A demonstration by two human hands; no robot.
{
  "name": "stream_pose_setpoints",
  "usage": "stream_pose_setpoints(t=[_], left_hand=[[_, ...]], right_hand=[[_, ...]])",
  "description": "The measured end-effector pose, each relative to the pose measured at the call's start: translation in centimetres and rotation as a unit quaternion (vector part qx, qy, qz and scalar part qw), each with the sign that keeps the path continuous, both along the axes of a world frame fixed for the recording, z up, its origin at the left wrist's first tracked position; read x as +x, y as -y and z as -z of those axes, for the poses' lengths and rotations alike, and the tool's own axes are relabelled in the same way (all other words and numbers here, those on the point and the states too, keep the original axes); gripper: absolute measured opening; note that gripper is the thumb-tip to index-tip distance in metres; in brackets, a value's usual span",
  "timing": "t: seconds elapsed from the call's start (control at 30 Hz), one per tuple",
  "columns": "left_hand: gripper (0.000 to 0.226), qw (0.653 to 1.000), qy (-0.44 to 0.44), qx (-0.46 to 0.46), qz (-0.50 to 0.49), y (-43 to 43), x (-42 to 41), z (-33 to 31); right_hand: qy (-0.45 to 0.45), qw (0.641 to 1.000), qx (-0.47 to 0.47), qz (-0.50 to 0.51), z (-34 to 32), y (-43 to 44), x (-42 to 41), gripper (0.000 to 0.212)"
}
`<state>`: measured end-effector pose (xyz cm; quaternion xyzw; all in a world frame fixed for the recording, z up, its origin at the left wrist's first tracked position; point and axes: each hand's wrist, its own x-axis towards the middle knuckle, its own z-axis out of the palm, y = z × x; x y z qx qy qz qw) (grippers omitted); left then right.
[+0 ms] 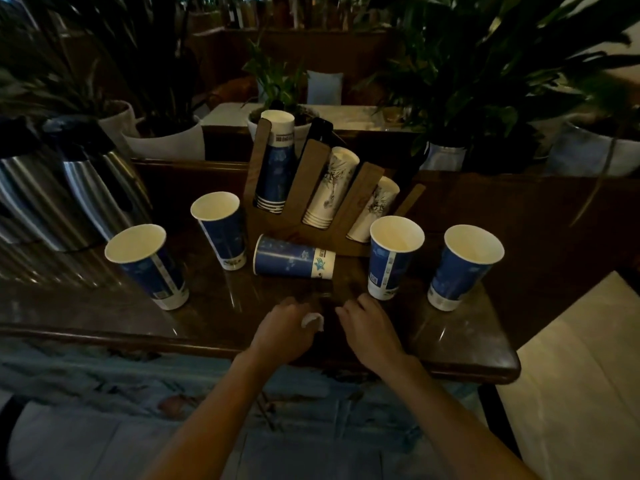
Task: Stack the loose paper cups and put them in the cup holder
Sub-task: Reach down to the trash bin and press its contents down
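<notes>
Cups [293,257] stand beyond both hands [285,332], untouched.

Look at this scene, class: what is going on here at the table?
A person is about to tidy paper cups. Five blue cups are loose on the dark table: four upright and one on its side in front of the wooden cup holder, which already carries three stacks. Both hands rest near the table's front edge, touching no cup. The left hand is closed around something small and white; the right hand looks empty.
</notes>
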<state>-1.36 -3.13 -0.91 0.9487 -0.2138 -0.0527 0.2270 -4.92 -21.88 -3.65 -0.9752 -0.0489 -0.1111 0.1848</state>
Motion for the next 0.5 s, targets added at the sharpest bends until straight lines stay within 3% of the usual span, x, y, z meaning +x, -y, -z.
stream_pose_setpoints(t=[0.13,0.23,0.33,0.5], left_hand=[[0.021,1.000,-0.010,0.002,0.012,1.0,0.2,-0.9],[0.032,0.999,-0.040,-0.002,0.016,2.1,0.5,-1.3],[0.030,0.997,-0.055,-0.006,0.060,3.2,0.8,-1.6],[0.014,0.981,-0.038,0.016,0.192,5.1,0.3,-2.6]], right_hand=[[0.015,0.997,0.036,0.063,-0.2,0.4,-0.8,0.042],[0.029,0.996,0.038,0.080,-0.4,0.7,-1.6,0.040],[0.046,0.992,0.013,0.120,-1.0,0.9,-2.6,0.033],[0.043,0.973,0.080,0.211,-2.8,1.5,-5.3,0.032]])
